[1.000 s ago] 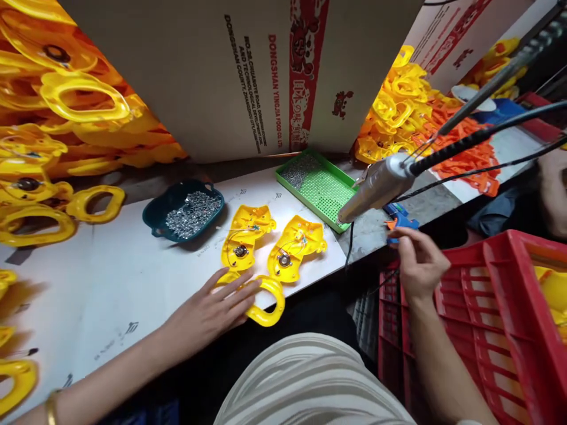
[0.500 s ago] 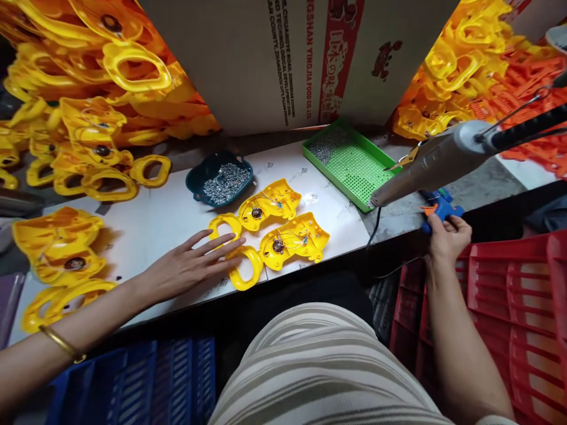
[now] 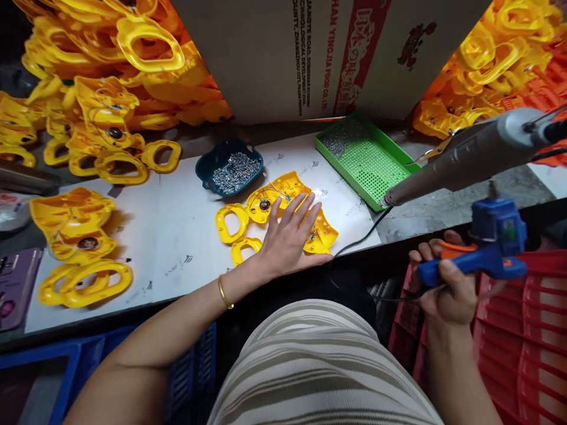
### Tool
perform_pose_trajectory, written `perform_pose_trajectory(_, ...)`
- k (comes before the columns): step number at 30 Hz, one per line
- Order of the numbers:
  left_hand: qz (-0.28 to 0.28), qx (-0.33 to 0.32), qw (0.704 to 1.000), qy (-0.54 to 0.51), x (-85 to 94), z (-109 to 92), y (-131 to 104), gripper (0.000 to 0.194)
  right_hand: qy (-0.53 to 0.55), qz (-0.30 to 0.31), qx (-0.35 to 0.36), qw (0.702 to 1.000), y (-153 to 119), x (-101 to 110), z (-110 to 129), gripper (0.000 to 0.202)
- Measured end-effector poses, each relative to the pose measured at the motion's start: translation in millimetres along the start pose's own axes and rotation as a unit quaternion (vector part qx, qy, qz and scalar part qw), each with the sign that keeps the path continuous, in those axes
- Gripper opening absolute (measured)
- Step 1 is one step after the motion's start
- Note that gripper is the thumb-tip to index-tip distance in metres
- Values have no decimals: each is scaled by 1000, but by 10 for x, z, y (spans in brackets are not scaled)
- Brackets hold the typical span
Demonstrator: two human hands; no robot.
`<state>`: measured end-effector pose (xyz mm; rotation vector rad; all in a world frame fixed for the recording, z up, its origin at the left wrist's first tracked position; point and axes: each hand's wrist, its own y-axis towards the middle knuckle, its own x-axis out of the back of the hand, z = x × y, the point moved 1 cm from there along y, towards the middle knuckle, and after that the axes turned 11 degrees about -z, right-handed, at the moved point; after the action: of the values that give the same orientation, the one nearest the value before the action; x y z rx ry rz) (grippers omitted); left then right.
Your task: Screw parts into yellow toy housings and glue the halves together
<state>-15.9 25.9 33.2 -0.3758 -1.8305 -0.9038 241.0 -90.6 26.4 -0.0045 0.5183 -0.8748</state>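
Note:
My right hand (image 3: 452,280) is closed round the handle of a blue glue gun (image 3: 500,236) with an orange trigger, held above a red crate. Fingers spread, my left hand (image 3: 290,236) lies over the nearer of two yellow plastic shells and hides much of it. That nearer shell (image 3: 325,233) shows at its right end. Behind it lies the other yellow shell (image 3: 257,206), with a round metal part and thin wires inside. Left of the shells are two yellow rings, a farther ring (image 3: 220,223) and a nearer ring (image 3: 234,254) partly covered by my hand.
A dark bowl of small screws (image 3: 204,168) and a green tray (image 3: 349,186) stand behind. A grey electric screwdriver (image 3: 460,159) hangs at right. More yellow shells (image 3: 73,221) lie left, near heaped yellow parts (image 3: 150,50). Crates, red (image 3: 509,348) and blue (image 3: 66,360), flank me below.
My left hand has moved right from the yellow rings onto the nearer shell. My right hand has lifted the blue glue gun from the bench's right edge towards me. The view has shifted slightly.

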Motion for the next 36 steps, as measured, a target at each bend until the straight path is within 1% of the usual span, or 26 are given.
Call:
perform_pose_trajectory(2, 21, 14, 1000, -12, -68, -40, 19, 101, -110, 27, 51, 992, -77, 66, -12, 40)
perform_pose_trajectory(3, 32, 19, 999, -18, -87, -49, 15, 101, -164, 53, 54, 983, -111, 107, -29, 37)
perform_pose_trajectory(5, 51, 26, 998, -26, -104, -60, -1, 98, -263, 124, 28, 956, -176, 162, -75, 27)
perform_pose_trajectory(7, 62, 33, 997, -30, -100, -69, -15, 96, -334, 188, -9, 924, -236, 151, -116, 19)
perform_pose_trajectory(8, 66, 36, 997, -31, -94, -73, -19, 95, -349, 214, -36, 912, -261, 122, -131, 20)
perform_pose_trajectory(10, 72, 40, 996, -34, -78, -77, -23, 94, -346, 246, -94, 900, -295, 42, -149, 26)
perform_pose_trajectory(12, 78, 45, 995, -36, -64, -76, -25, 93, -334, 256, -140, 896, -307, -30, -147, 30)
perform_pose_trajectory(15, 81, 50, 995, -34, -52, -71, -30, 93, -335, 256, -168, 891, -298, -74, -121, 32)
perform_pose_trajectory(20, 87, 46, 995, -21, -49, -74, -27, 92, -376, 280, -208, 859, -279, -64, -79, 37)
perform_pose_trajectory(22, 86, 44, 995, -17, -49, -75, -24, 91, -386, 289, -215, 850, -275, -73, -69, 39)
perform_pose_trajectory(26, 84, 42, 995, -20, -54, -75, -26, 91, -393, 289, -213, 847, -261, -123, -56, 42)
perform_pose_trajectory(30, 85, 45, 995, -23, -58, -78, -31, 93, -410, 290, -221, 836, -243, -170, -40, 44)
perform_pose_trajectory(36, 89, 48, 994, -30, -57, -91, -27, 93, -447, 284, -212, 821, -253, -165, -15, 46)
